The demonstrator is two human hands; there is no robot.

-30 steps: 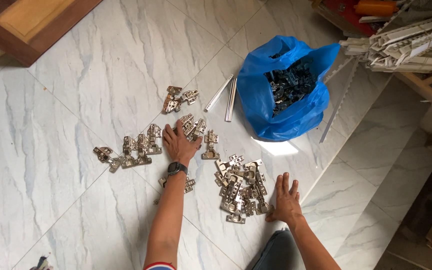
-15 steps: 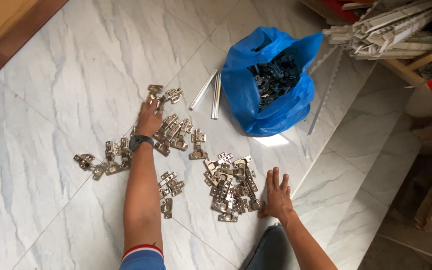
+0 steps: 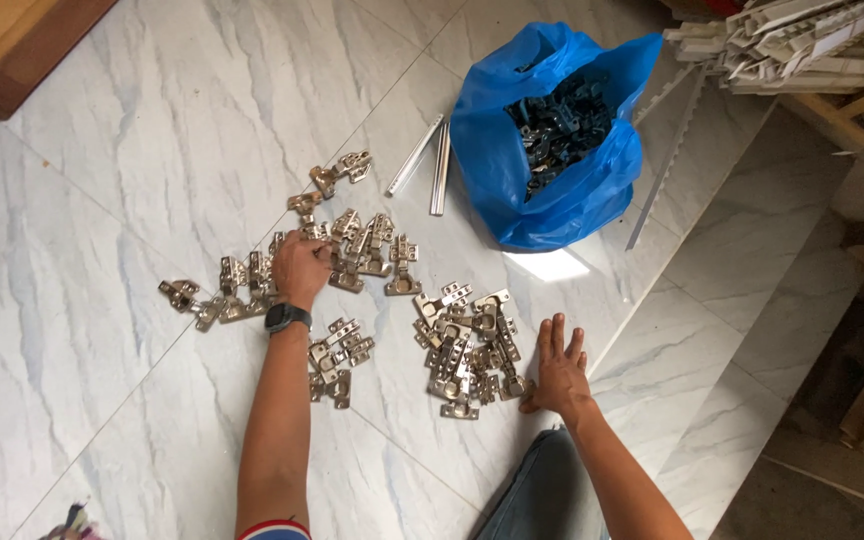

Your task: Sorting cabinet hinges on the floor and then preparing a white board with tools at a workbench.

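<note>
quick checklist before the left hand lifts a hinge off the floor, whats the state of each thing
1. Left hand on the hinges: ok, it rests on the middle cluster of metal hinges.
2. Grip closed on one hinge: cannot tell, the fingers cover it.
3. Right hand free: ok, flat on the marble floor, fingers spread, beside the right-hand hinge pile.
4. Blue bag open: ok, dark parts show inside.
5. Two metal strips clear of the hand: ok, apart.

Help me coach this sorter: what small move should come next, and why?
Probably close the left hand on the hinge under its fingers and lift it clear. It rests on the scattered hinges, while the right hand lies flat on the floor beside the pile.
</note>
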